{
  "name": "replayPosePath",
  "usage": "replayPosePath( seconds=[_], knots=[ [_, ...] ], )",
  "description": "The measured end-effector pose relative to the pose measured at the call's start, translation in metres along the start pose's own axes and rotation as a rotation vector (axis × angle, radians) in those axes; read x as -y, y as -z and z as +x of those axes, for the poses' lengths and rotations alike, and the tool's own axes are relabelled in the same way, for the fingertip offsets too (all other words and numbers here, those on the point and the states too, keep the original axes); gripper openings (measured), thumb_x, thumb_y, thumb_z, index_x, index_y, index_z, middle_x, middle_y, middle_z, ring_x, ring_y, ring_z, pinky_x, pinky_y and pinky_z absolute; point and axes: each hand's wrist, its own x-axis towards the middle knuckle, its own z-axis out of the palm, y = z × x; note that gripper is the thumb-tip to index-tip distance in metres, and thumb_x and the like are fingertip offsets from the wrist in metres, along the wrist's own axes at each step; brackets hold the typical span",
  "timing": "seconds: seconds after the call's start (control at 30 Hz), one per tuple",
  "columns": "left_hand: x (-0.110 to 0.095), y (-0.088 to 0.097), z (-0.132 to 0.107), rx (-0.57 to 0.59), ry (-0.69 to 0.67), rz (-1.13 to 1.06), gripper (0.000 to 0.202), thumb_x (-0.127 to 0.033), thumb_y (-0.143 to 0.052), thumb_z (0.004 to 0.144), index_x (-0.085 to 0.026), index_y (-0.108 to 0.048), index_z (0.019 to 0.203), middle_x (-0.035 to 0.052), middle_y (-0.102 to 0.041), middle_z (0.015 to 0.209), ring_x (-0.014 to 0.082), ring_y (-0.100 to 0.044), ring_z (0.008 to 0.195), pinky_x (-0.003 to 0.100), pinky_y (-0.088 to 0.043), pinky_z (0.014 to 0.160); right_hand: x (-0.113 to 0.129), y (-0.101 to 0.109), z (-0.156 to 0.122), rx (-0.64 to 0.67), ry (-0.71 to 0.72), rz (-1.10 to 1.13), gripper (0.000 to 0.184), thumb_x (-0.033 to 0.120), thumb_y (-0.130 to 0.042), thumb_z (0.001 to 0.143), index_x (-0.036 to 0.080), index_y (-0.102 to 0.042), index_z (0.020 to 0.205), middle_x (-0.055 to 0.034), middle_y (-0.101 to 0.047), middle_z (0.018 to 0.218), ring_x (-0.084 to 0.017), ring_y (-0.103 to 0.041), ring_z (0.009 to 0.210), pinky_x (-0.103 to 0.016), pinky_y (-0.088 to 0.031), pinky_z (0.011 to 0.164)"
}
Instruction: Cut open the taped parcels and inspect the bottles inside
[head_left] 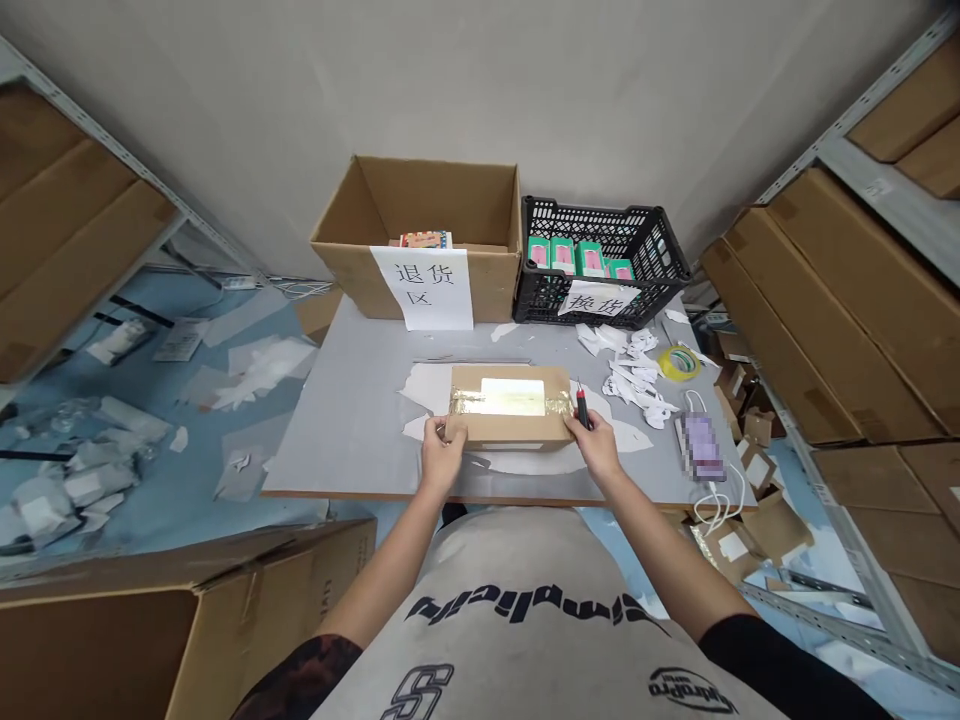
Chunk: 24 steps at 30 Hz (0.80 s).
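Observation:
A small brown cardboard box (517,428) lies on the table in front of me, with shiny clear tape and a white label (514,396) on its top. My left hand (442,453) is closed on the box's near left corner, thumb on top. At the near right corner, my right hand (597,448) pinches the box's edge. The same hand also holds a slim red-and-black knife-like tool (583,408), its thin metal tip pointing away from me. Torn white paper (426,384) lies beneath and around the box.
Behind stand a large open carton (345,265) with a paper sign and a black crate (652,300) of green-and-pink boxes. Paper scraps (634,385), a yellow tape roll (679,363) and a phone with cable (701,447) lie right. Carton-filled shelves flank the grey table (330,430).

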Motion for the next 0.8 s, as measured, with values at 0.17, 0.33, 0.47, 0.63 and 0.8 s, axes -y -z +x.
replayPosePath(
  seconds=[0.17,0.33,0.47,0.63,0.8],
  knots=[
    [0.004,-0.005,-0.045,0.104,-0.109,-0.027,0.024,-0.039,-0.060,0.084,-0.022,-0.051,0.099,0.0070,-0.062,0.106,0.0191,-0.061,0.102,0.032,-0.053,0.082,0.031,0.004,0.042,0.006,0.117,-0.058,0.030,0.044,-0.067,0.073,0.018,-0.064,0.087,-0.0020,-0.067,0.075,-0.018,-0.053,0.075,-0.032,-0.044,0.069],
    [-0.004,0.005,-0.041,0.234,-0.284,0.136,0.012,-0.034,-0.055,0.087,-0.022,-0.055,0.089,0.0036,-0.061,0.091,0.0182,-0.061,0.087,0.034,-0.052,0.082,0.027,0.011,0.042,-0.095,0.018,0.048,0.036,0.048,-0.055,0.082,0.018,-0.062,0.100,-0.0039,-0.067,0.079,-0.015,-0.050,0.067,-0.030,-0.043,0.061],
    [-0.021,0.013,0.022,0.021,-0.330,0.212,0.029,-0.036,-0.060,0.083,-0.023,-0.056,0.109,0.0095,-0.056,0.121,0.0251,-0.052,0.118,0.041,-0.043,0.101,0.003,-0.015,-0.008,-0.108,-0.077,0.085,0.050,0.059,-0.058,0.078,0.016,-0.060,0.103,-0.0027,-0.064,0.075,-0.010,-0.046,0.049,-0.025,-0.036,0.045],
    [-0.016,0.004,0.033,0.331,-0.119,0.088,0.033,-0.040,-0.053,0.090,-0.025,-0.052,0.119,0.0058,-0.064,0.118,0.0223,-0.061,0.107,0.038,-0.048,0.092,0.006,-0.064,-0.033,0.006,-0.166,0.233,0.067,0.061,-0.072,0.066,0.016,-0.061,0.115,-0.0029,-0.067,0.072,-0.016,-0.059,0.055,-0.027,-0.046,0.049],
    [0.005,-0.008,-0.026,0.352,-0.089,0.084,0.028,-0.045,-0.057,0.088,-0.021,-0.050,0.101,0.0073,-0.065,0.106,0.0181,-0.066,0.084,0.033,-0.052,0.077,0.027,-0.048,0.014,0.085,0.101,0.237,0.063,0.051,-0.080,0.062,0.018,-0.064,0.113,-0.0115,-0.070,0.111,-0.024,-0.065,0.100,-0.037,-0.052,0.086]
  ],
)
